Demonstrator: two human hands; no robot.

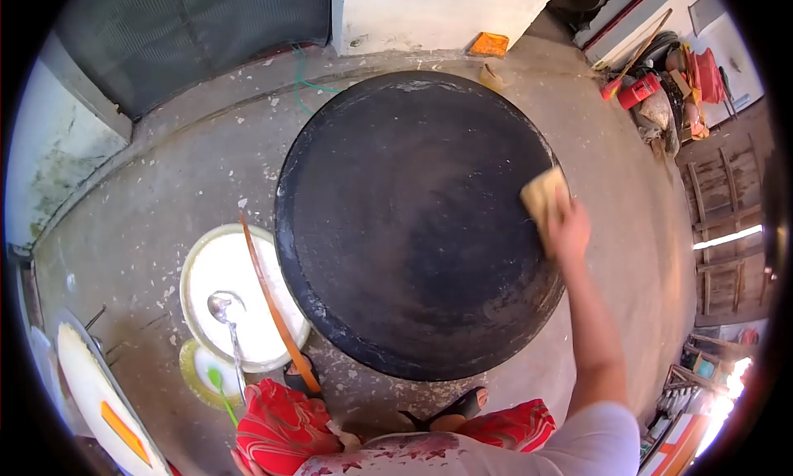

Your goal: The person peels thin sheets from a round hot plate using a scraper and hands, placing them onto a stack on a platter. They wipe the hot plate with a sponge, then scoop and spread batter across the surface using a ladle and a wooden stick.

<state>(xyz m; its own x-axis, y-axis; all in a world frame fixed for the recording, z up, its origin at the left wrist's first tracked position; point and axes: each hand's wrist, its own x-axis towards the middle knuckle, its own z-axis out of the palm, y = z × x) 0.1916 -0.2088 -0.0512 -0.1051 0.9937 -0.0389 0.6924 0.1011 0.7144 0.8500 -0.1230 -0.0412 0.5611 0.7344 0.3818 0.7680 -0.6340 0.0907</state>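
Note:
A large round black griddle point(413, 228) fills the middle of the view. My right hand point(568, 230) is closed on a tan cloth or pad point(543, 197), pressed on the griddle's right edge. At the lower left, only a bit of my left hand point(241, 462) shows beside the red patterned cloth over my knee; its fingers are mostly hidden. Left of the griddle stands a wide basin point(192, 269) of white batter, with a metal ladle point(221, 306) in it and a long curved brown strip point(273, 298) lying across it.
A small yellowish bowl point(192, 375) with a green spoon point(216, 380) sits below the basin. At the lower left is a round pale tray point(87, 377) with an orange strip. Red items point(638, 90) and clutter lie at the upper right. My feet are below the griddle.

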